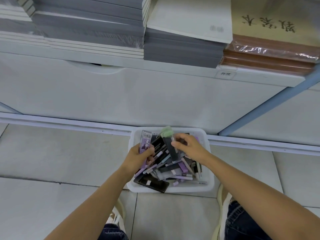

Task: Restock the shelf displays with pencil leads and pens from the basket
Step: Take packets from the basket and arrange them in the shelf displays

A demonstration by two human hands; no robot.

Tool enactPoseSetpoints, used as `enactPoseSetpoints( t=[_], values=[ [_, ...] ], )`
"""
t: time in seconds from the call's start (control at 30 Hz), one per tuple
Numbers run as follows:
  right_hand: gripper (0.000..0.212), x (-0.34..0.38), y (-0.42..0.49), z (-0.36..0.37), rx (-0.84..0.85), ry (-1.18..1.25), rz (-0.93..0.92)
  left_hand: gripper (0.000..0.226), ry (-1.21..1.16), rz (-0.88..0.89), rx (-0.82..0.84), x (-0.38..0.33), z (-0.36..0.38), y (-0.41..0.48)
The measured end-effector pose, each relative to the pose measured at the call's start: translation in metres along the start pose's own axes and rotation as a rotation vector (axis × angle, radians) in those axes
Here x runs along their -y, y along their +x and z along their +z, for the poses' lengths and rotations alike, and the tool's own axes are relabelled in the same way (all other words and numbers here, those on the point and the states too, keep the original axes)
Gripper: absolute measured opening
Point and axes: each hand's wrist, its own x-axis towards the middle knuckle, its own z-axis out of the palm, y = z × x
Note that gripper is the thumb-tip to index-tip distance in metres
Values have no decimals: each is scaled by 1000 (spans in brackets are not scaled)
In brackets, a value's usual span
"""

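A white plastic basket sits on the tiled floor against the shelf base, heaped with pens and pencil lead cases in black, grey and purple. My left hand is over the basket's left side, shut on a purple cartoon-printed lead pack with a barcode at its top, along with a few more packs. My right hand reaches in from the right, its fingers pinching a dark grey lead case with a pale green cap that stands tilted out of the pile.
A white shelf unit rises behind the basket, with a blue upright at right. Stacks of grey notebooks and brown wrapped books lie on the shelf above. My shoes and jeans show at the bottom edge.
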Motion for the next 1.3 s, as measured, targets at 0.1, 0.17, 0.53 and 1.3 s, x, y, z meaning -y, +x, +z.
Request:
enactPoseSetpoints(
  t=[0.1, 0.17, 0.53, 1.3],
  values=[
    [20, 25, -5, -3, 95, 243, 37, 33, -174, 2, 65, -10, 13, -1],
    [28, 40, -6, -3, 116, 399, 38, 48, -339, -5, 135, -20, 24, -4],
    [17, 104, -18, -18, -160, 327, -113, 33, -485, 184, 20, -72, 44, -27],
    [27, 155, -46, -56, -174, 578, -46, 36, -300, 246, 18, -116, 55, -70]
  ],
)
